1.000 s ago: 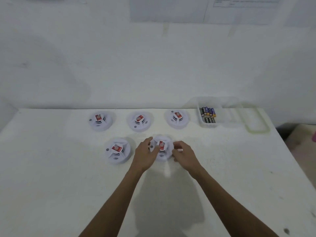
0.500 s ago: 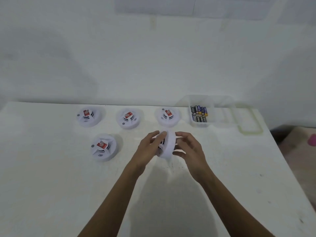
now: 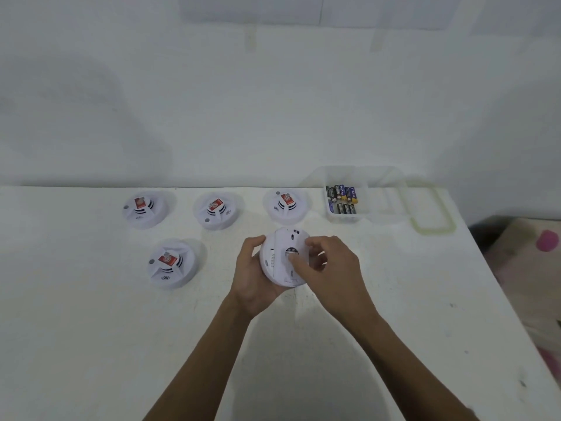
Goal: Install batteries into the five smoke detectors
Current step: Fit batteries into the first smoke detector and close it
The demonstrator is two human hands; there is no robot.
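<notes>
— Holding what? Left hand (image 3: pixel 253 276) cradles a flipped smoke detector (image 3: pixel 283 256) above the desk (image 3: pixel 91 344).
— Right grip?
— Right hand (image 3: pixel 331 268) fingers pinch its back; batteries (image 3: pixel 341 199) wait in the container (image 3: pixel 346 217).

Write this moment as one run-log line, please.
left hand: holds round white plastic smoke detector, underside up | right hand: fingers on its back | batteries: none taken
</notes>
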